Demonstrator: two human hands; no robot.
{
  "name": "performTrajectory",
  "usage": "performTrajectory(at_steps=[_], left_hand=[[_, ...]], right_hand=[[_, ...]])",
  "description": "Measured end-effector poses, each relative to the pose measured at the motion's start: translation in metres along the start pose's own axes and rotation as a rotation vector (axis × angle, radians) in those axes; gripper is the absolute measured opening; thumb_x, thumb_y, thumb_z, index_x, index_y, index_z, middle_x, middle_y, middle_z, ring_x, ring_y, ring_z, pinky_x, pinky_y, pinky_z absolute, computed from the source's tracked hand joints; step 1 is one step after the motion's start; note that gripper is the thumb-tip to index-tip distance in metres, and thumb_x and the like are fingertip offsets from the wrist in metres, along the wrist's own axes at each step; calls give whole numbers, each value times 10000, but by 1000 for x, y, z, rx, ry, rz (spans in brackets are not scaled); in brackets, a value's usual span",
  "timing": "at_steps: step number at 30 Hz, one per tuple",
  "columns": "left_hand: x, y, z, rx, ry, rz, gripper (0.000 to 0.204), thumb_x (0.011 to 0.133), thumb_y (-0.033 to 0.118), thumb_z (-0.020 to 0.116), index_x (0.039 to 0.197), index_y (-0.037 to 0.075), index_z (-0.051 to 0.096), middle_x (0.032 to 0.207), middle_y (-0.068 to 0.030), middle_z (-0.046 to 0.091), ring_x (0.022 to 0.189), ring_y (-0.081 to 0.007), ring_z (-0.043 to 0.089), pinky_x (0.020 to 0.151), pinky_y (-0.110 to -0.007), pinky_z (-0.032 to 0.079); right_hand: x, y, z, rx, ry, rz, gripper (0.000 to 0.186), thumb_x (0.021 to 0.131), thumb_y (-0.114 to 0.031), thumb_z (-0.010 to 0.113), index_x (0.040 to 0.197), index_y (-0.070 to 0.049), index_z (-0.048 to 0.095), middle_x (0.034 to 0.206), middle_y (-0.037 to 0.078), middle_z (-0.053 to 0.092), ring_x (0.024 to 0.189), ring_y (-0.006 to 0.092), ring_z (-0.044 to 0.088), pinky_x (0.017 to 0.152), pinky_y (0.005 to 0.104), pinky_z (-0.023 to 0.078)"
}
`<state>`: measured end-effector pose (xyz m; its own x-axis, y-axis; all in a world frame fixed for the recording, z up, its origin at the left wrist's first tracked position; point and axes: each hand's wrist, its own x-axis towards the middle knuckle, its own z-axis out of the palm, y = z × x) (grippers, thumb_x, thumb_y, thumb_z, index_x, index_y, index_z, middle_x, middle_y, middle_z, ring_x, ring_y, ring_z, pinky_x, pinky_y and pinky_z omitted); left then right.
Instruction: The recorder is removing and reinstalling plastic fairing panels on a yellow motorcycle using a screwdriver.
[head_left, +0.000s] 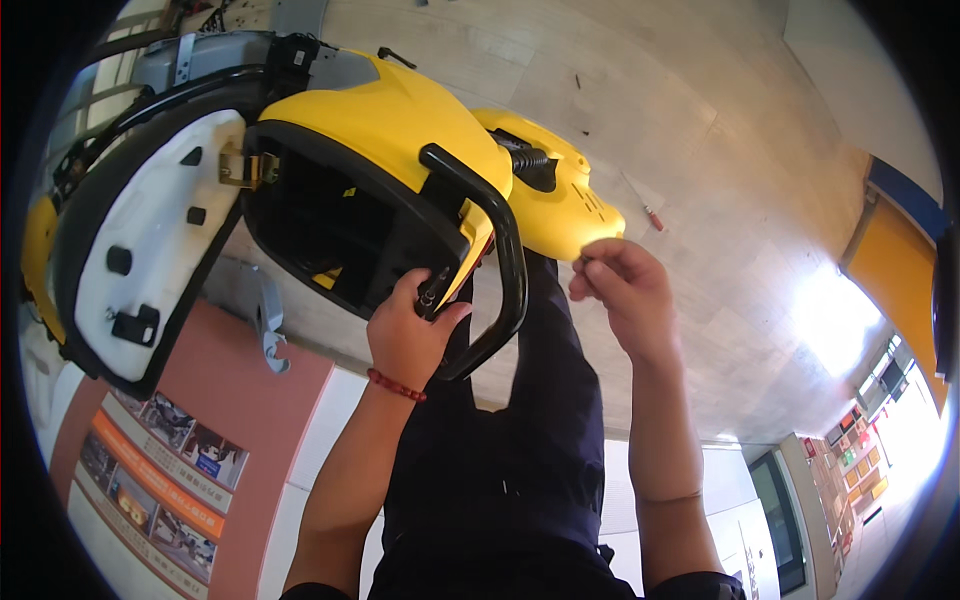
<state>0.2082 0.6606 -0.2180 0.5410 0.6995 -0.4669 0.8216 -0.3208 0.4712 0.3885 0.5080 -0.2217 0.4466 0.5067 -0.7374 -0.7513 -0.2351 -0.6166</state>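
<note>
In front of me is a yellow scooter (400, 115) with its seat (150, 240) swung up to the left, showing a white underside. Below the hinge, the black storage compartment (340, 220) lies exposed. A black grab rail (515, 260) curves round the scooter's tail. My left hand (405, 335) is closed round a short, dark, rod-like piece (433, 292) between the compartment's edge and the rail. My right hand (635, 295) is raised beside the yellow tail section (560, 215), its thumb and fingers pinched together. Whatever sits in that pinch is too small to name.
A screwdriver with a red handle (653, 218) lies on the pale floor (700, 120) to the right. Two small dark pieces lie farther off. Behind the seat, at lower left, stands a reddish display board (265, 385) with pictures. A metal bracket (268, 325) hangs near it.
</note>
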Motion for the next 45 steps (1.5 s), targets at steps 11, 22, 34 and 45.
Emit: performTrajectory(at_steps=[11, 22, 34, 45], left_hand=[[4, -17, 15, 160, 174, 236, 164, 666, 95, 740, 709, 1, 612, 652, -111, 612, 562, -269, 597, 525, -309, 469], [-7, -25, 13, 73, 115, 143, 194, 651, 78, 760, 695, 0, 587, 624, -108, 587, 535, -245, 587, 484, -268, 429], [-3, -22, 10, 64, 89, 170, 207, 637, 42, 759, 684, 16, 560, 619, -100, 572, 530, -244, 573, 485, -283, 423], [-7, -28, 12, 25, 91, 151, 217, 637, 32, 754, 677, 23, 541, 593, -95, 529, 497, -248, 522, 467, -287, 391]], right_hand=[[70, -8, 22, -267, -326, -67, 182, 802, -6, 614, 978, 39, 606, 804, 62, 632, 733, 95, 597, 693, 216, 486], [92, 31, 12, -94, -279, 69, 176, 809, 3, 603, 980, 45, 600, 804, 57, 624, 725, 101, 587, 686, 226, 485], [57, 91, 62, -148, -90, -399, 171, 739, 26, 673, 901, -13, 633, 846, 54, 611, 772, 137, 576, 693, 252, 461], [59, 90, 74, -225, 34, -501, 184, 710, 19, 699, 879, -40, 656, 841, 45, 580, 776, 156, 565, 673, 266, 459]])
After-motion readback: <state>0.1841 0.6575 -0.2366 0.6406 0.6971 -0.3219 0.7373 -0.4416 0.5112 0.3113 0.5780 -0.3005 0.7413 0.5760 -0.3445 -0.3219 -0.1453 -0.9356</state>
